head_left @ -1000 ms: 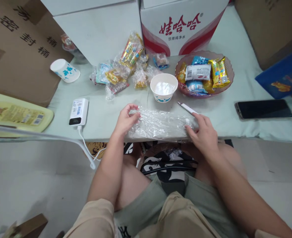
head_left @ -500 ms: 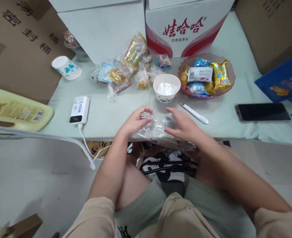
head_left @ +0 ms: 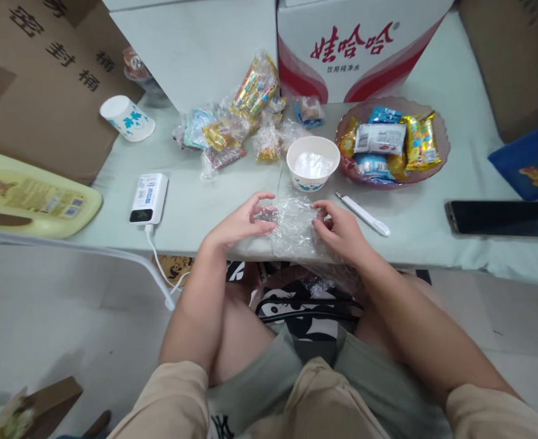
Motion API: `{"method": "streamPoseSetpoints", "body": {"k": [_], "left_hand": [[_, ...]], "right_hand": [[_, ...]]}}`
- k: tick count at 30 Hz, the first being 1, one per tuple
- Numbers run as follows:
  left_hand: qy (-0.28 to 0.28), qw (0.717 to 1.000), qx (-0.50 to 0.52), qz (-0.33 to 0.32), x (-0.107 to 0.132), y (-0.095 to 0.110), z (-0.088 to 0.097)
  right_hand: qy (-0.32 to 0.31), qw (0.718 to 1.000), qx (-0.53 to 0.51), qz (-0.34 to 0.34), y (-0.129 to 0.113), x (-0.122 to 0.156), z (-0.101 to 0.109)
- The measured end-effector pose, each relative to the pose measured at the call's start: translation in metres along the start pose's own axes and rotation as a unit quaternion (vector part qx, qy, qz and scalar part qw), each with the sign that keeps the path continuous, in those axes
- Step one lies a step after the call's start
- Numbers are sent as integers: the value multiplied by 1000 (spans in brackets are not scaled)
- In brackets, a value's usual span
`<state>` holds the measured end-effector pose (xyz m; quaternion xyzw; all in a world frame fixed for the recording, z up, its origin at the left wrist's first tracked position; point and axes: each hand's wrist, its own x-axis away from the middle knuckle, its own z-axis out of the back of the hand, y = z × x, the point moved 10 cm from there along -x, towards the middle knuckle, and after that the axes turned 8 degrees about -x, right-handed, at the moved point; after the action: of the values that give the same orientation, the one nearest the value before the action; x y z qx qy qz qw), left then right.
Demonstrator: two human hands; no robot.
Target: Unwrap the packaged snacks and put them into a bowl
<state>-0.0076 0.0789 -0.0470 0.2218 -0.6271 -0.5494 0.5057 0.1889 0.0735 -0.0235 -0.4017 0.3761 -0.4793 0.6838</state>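
A crumpled sheet of clear plastic film (head_left: 294, 228) lies at the near edge of the pale green table (head_left: 205, 201) and hangs over it. My left hand (head_left: 241, 222) pinches its left side with closed fingers. My right hand (head_left: 340, 231) grips its right side, fingers curled. Just behind the film stands a white paper bowl (head_left: 313, 163) lined with clear film. A white pen-like tool (head_left: 363, 213) lies to the right of my right hand.
A pink glass dish (head_left: 438, 164) holds wrapped snacks; more wrapped snacks (head_left: 246, 122) lie at the back. Around them are a tipped paper cup (head_left: 127, 119), a white power bank (head_left: 149, 198) with cable, a black phone (head_left: 500, 218), a yellow tray (head_left: 31, 204) and cardboard boxes (head_left: 355, 49).
The film lay spread wide between my hands. My right hand moved left towards my left hand, and the film is now bunched into a narrower crumpled piece between them.
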Motion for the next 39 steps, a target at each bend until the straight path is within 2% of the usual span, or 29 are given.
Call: {"method": "streamPoseSetpoints", "body": {"k": [3, 6, 10, 13, 15, 17, 19, 21, 22, 25, 27, 29, 31, 33, 36, 39], "left_hand": [[24, 999, 3, 35, 0, -8, 4], [87, 996, 0, -7, -2, -2, 18], [139, 988, -15, -60, -3, 8, 35], [169, 981, 40, -83, -2, 15, 43], [190, 969, 124, -101, -1, 18, 44], [188, 951, 224, -98, -2, 15, 33], [126, 950, 282, -45, -7, 6, 4], [54, 965, 257, 18, -10, -1, -26], [43, 972, 230, 32, -9, -3, -34], [64, 986, 156, 14, -5, 6, -35], [67, 990, 126, -6, -1, 15, -33], [44, 993, 106, -22, 3, 23, -36], [9, 995, 91, -35, 6, 28, -43], [-5, 997, 74, -37, 6, 28, -47], [53, 998, 32, -12, -3, 21, -39], [98, 995, -31, 11, -15, 18, -35]], "right_hand": [[32, 999, -21, -19, 5, 0, 7], [40, 998, -35, -34, 9, 2, 10], [43, 994, -63, -80, 21, 3, 11], [32, 978, -147, -148, 35, 1, 4], [25, 959, -217, -179, 38, -1, -4], [38, 942, -273, -189, 36, -3, -7], [64, 927, -316, -190, 32, -4, -8], [82, 907, -359, -207, 31, -2, -8], [86, 892, -381, -227, 32, 0, -9], [72, 836, -447, -308, 37, 11, -17], [27, 803, -484, -347, 33, 17, -27], [-44, 784, -503, -361, 24, 23, -38], [-110, 788, -493, -352, 16, 27, -46], [-126, 815, -471, -313, 12, 25, -45], [-61, 863, -434, -252, 17, 17, -25], [-16, 885, -404, -230, 25, 14, -9]]}}
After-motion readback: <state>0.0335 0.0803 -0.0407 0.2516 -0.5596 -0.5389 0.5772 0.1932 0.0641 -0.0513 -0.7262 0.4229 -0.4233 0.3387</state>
